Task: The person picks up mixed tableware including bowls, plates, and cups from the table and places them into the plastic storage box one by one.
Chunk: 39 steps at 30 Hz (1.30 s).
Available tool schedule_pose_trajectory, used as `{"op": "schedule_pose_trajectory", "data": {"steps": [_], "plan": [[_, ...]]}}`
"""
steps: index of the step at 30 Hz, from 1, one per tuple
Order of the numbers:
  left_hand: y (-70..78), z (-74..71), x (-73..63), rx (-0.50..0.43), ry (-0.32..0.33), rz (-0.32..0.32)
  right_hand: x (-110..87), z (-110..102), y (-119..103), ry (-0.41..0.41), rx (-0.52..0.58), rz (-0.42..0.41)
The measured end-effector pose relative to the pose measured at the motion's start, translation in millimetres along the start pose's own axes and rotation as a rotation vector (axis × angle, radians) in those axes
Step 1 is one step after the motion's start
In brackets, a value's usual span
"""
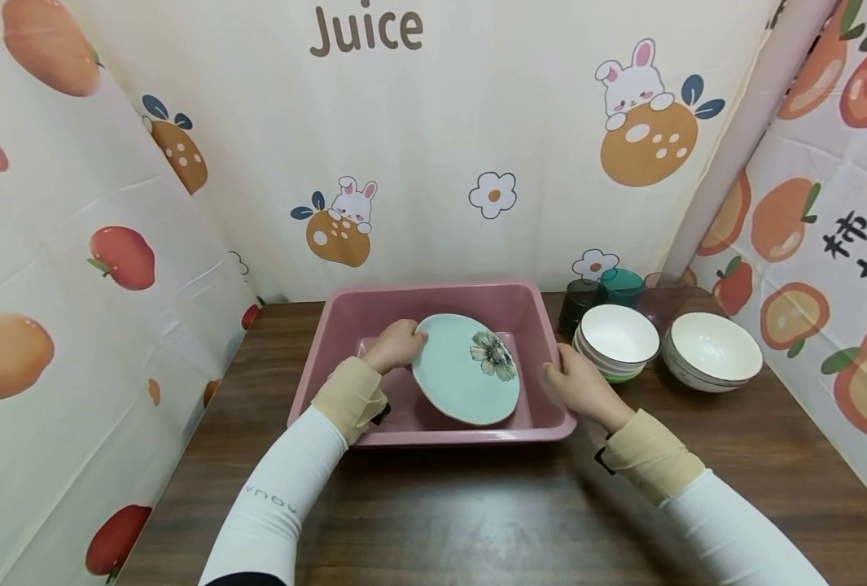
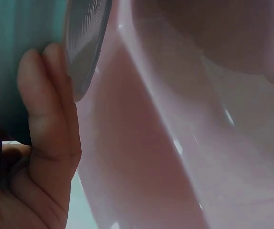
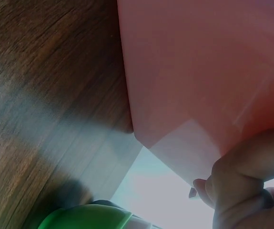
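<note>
A pale green plate (image 1: 458, 370) with a dark flower print is held tilted over the inside of a pink basin (image 1: 433, 438). My left hand (image 1: 395, 346) grips the plate by its left edge. From the left wrist, fingers (image 2: 48, 105) press against the green surface; a greyish ridged piece (image 2: 86, 45) shows beside them, and I cannot tell whether it belongs to the plate. At the basin's right side, my right hand (image 1: 583, 387) holds the rim. Curled fingers (image 3: 241, 167) at the pink wall appear in the right wrist view.
Stacked white bowls (image 1: 619, 334) stand close to my right hand, with more bowls (image 1: 715, 348) farther right. Behind them are a dark cup (image 1: 575, 305), a teal cup (image 1: 621, 286) and a brownish clear cup (image 1: 663, 297). Printed curtains (image 1: 433, 122) border the wooden table (image 1: 462, 521).
</note>
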<state>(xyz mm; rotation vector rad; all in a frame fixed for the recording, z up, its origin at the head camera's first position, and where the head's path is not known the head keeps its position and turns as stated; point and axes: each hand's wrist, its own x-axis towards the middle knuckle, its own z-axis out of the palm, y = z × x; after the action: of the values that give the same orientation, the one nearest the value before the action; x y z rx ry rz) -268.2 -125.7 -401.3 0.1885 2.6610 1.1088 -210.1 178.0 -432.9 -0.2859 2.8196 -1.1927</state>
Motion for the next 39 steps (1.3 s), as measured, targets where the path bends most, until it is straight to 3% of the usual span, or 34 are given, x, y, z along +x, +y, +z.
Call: {"op": "schedule_pose_trajectory", "data": {"steps": [24,34,39], "plan": [[-16.0,21.5,4.0,-0.120,-0.185,-0.026,-7.9,3,-3,0.034,0.027,-0.011],[-22.2,25.3,5.2,-0.114,-0.179,-0.075,-9.1,3,-4,0.033,0.020,0.008],[-23.4,26.5,3.7,-0.053,-0.171,-0.087,-9.3,4,-3,0.035,0.016,0.006]]}}
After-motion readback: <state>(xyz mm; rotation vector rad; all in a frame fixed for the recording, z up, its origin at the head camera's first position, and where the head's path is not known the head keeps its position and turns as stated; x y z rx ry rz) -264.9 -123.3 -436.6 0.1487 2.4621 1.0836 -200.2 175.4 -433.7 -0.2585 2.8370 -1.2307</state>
